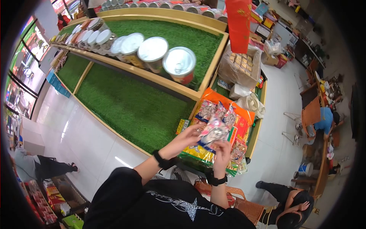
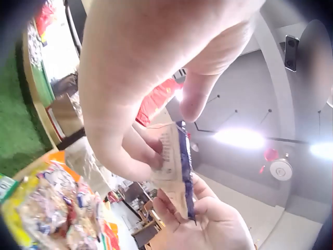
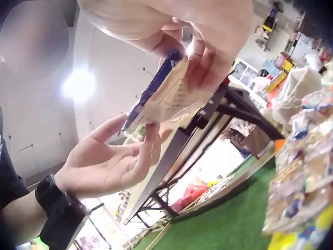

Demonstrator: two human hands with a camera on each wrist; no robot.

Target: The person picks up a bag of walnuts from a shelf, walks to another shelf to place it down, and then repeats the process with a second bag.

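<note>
Pink, white and blue plastic, and it's up between the person's two grips! The left grip (image 1: pixel 186 138) has one side of this packet (image 1: pixel 214 132), thumb and fingers narrowed about its edge; the right grip (image 1: pixel 222 151) pinches the other end, the pale printed back showing in the wrist views. So the lifting looks done, the setting down is not: the packet is aloft, mid-handling by the look of it. Sealed or opened? No telling from here. And just beyond the grips there seems plenty left to pick from: similar packets (image 1: pixel 230 116) lie heaped on or in an orange-edged bag (image 1: pixel 218 97), hard to say which, with another cluster (image 1: pixel 238 149) right of the right grip. How many have had their turn can't be told. Left of the grips, green turf (image 1: pixel 133 108) covers the surface, lidded tins (image 1: pixel 179 63) farther out.
</note>
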